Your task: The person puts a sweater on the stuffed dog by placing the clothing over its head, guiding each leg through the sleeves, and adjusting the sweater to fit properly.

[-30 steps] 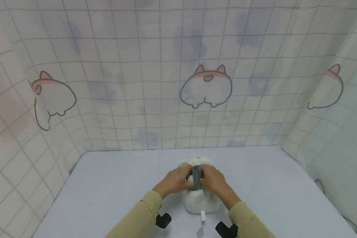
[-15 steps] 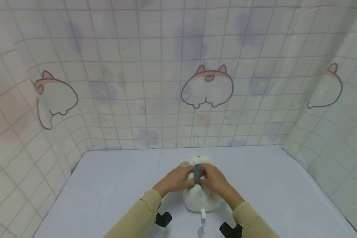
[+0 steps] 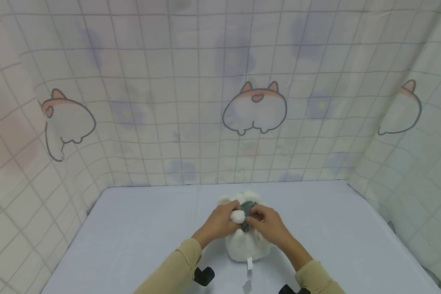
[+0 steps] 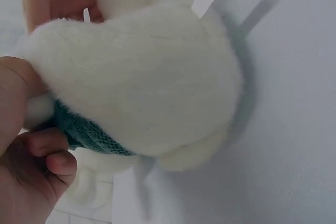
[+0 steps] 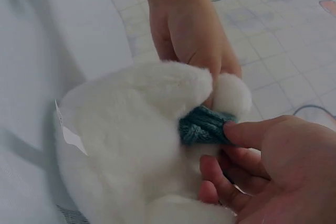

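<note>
Both hands are working a white plush toy on the counter; left hand is gripping its fluffy tail; right hand is pinching the teal knitted band between them.

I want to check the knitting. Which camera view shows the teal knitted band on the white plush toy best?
The right wrist view: the teal knitted band shows its ribs closely. The left wrist view shows an edge; the head view a small patch.

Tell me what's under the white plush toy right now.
The plush toy lies on the pale blue table. Its white tag sticks out at the near edge. Anything beneath its body is hidden.
</note>
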Tool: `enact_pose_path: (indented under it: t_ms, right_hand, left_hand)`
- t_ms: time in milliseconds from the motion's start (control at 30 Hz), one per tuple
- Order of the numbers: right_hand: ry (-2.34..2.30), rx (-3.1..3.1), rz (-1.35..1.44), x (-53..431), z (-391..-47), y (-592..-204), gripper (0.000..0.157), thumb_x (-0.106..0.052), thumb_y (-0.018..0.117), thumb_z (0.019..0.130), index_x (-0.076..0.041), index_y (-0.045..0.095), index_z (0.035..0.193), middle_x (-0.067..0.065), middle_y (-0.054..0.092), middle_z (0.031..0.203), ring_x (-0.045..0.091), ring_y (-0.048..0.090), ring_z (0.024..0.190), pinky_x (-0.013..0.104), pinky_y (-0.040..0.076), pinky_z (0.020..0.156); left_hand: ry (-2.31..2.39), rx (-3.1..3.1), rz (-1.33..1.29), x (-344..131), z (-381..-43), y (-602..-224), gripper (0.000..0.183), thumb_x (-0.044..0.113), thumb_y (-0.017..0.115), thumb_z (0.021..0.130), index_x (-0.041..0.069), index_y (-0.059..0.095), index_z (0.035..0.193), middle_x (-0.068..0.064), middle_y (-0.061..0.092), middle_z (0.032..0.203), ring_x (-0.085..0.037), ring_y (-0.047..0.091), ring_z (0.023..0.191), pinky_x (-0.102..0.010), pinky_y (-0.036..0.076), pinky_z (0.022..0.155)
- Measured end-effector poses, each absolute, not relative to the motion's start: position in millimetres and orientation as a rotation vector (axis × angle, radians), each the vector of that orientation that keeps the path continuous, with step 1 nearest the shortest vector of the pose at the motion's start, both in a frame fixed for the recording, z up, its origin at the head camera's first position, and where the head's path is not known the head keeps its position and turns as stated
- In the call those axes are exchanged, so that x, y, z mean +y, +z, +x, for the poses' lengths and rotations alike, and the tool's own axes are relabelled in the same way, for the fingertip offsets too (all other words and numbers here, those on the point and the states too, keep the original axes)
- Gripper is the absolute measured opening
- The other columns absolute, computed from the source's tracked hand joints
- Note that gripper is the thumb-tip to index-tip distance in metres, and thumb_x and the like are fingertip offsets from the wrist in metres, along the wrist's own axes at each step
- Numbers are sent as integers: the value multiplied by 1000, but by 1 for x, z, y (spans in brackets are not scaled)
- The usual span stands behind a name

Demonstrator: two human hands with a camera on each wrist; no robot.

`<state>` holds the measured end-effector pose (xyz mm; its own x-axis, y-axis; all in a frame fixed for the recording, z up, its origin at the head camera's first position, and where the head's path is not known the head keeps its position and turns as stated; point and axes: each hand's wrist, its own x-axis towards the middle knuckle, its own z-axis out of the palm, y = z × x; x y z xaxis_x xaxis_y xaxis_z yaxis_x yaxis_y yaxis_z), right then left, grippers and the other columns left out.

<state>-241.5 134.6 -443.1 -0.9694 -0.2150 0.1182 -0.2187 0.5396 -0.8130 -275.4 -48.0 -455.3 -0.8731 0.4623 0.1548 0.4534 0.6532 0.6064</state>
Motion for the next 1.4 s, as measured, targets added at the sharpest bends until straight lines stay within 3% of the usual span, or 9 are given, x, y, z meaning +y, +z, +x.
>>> enact_pose_path:
  t_ms: [200, 400, 633, 867, 1100, 1400]
  right_hand:
    - [1434, -2713, 239, 131, -239, -444, 10, -13, 67, 81, -10, 58, 78, 0, 56, 74, 9, 48, 66, 20, 41, 55]
    - [1293, -2809, 292, 129, -231, -446, 14, -14, 67, 80, -13, 55, 73, -3, 52, 69, 9, 45, 65, 20, 39, 55]
    - [1356, -2654, 377, 128, -228, -447, 10, -26, 66, 83, -18, 61, 79, -8, 62, 82, 6, 54, 78, 21, 45, 69]
    - [1401, -2580, 241, 131, -230, -449, 10, -31, 60, 88, -22, 64, 87, -9, 63, 83, 8, 57, 85, 22, 46, 70]
    - [1345, -2594, 171, 132, -233, -453, 8, -22, 60, 89, -16, 65, 90, -5, 66, 87, 11, 58, 85, 23, 45, 69]
    - [1282, -2634, 176, 133, -240, -460, 12, -14, 60, 88, -16, 67, 97, -3, 68, 96, 13, 60, 88, 27, 49, 74]
  left_hand:
    - [1252, 2824, 704, -58, -276, -453, 22, 28, 71, 77, 23, 53, 89, 7, 59, 89, -8, 53, 77, -23, 45, 62]
    - [1314, 2764, 648, -65, -273, -454, 28, 37, 61, 85, 14, 52, 98, 1, 60, 87, -10, 54, 71, -23, 45, 58]
    - [1304, 2735, 570, -77, -276, -459, 23, 33, 54, 90, 14, 47, 101, -2, 59, 87, -13, 53, 73, -26, 45, 59]
    - [1348, 2705, 491, -99, -279, -469, 19, 32, 55, 88, 21, 49, 102, -2, 61, 96, -15, 55, 80, -28, 46, 62]
    - [1372, 2693, 406, -118, -279, -474, 16, 30, 57, 86, 25, 53, 101, -1, 61, 102, -17, 56, 86, -31, 48, 66]
    - [1342, 2743, 288, -136, -274, -477, 17, 25, 58, 83, 21, 55, 100, -4, 62, 98, -17, 56, 83, -29, 46, 64]
